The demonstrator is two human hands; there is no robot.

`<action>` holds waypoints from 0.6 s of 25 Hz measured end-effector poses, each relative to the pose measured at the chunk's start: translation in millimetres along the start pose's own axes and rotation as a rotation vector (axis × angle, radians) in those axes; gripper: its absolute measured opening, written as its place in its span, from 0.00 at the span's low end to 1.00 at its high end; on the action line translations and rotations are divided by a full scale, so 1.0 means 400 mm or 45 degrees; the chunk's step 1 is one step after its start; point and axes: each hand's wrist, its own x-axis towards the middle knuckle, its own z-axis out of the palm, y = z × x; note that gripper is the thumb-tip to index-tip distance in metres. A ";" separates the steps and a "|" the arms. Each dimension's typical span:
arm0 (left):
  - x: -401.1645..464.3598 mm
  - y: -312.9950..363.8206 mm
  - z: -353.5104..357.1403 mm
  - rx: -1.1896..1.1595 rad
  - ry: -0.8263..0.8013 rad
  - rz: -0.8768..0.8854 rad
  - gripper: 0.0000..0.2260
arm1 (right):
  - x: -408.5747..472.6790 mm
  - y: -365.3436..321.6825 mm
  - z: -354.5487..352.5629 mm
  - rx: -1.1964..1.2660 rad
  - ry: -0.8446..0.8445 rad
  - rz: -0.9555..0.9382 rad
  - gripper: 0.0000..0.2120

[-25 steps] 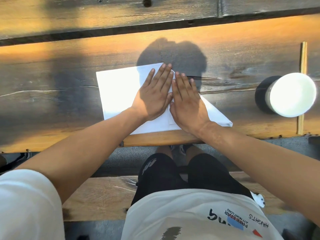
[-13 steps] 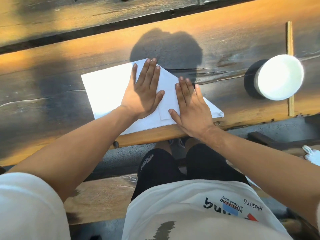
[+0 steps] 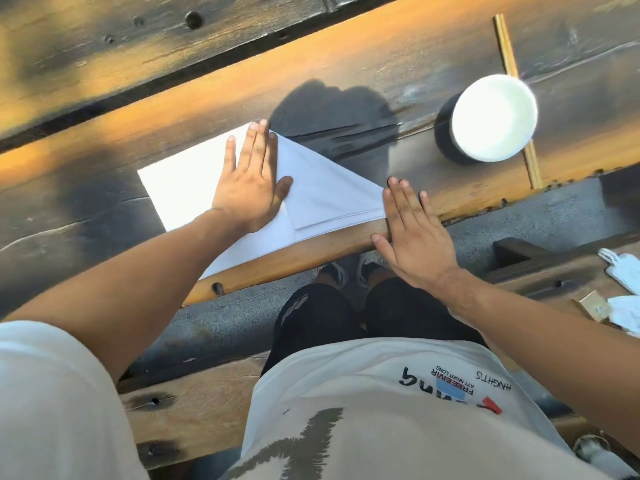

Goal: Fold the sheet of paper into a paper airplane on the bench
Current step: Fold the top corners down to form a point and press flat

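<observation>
a: where did the right hand [image 3: 414, 233] go?
b: it slid off the paper [image 3: 322, 188], flat and holding nothing. the left hand [image 3: 251, 180] stays flat on it, on the bench [image 3: 346, 74]. fold pressed.

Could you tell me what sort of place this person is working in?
Probably an outdoor seating spot: a weathered wooden bench in strong sunlight, pavement underneath, and a cup beside the paper.
</observation>
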 end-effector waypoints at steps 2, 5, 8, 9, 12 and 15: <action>-0.007 0.013 -0.021 -0.027 0.010 -0.044 0.35 | -0.004 0.000 -0.015 0.023 0.000 0.001 0.37; -0.019 0.084 -0.042 -0.157 0.192 0.101 0.33 | 0.018 -0.016 -0.048 0.060 0.073 -0.037 0.36; -0.034 0.229 -0.022 -0.049 0.258 0.381 0.31 | 0.043 -0.034 -0.053 0.075 0.090 -0.075 0.36; -0.036 0.268 -0.008 -0.028 0.231 0.398 0.30 | 0.048 -0.035 -0.045 0.064 0.082 -0.085 0.36; -0.028 0.320 0.022 -0.055 0.162 0.286 0.29 | 0.050 -0.010 -0.016 0.011 0.048 -0.094 0.35; -0.017 0.299 0.042 -0.037 0.170 0.258 0.28 | 0.045 0.020 -0.001 -0.038 0.037 -0.130 0.37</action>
